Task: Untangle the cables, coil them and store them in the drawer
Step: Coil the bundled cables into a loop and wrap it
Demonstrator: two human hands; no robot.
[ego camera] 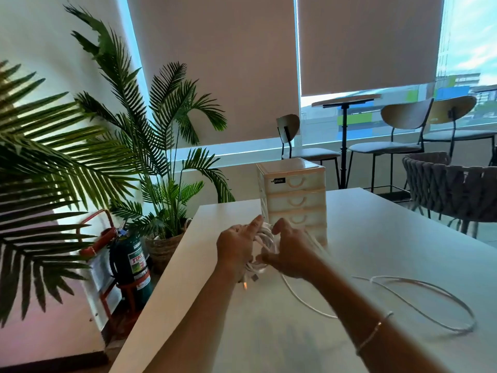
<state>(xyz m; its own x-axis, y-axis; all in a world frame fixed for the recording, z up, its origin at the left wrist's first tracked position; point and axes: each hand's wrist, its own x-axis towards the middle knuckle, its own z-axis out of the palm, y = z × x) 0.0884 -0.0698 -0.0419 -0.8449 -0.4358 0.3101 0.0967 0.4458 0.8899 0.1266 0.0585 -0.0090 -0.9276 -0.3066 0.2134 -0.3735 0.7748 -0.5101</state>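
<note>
I see both hands, left hand [236,244] and right hand [289,250], gripping a white coiled cable [265,238] whose loose tail [419,300] loops right across the bench [376,224].

White table [376,238], smooth top, left edge running diagonally toward camera. Small plastic drawer unit [294,195] stands upright on it near far edge, pale drawers stacked, arched handles facing camera, dark label on top drawer, all drawers closed as far as visible. White cable [419,300] lies loose on tabletop at right, forming wide open loop, one strand trailing left toward near centre. Cable and drawer unit apart.
</note>
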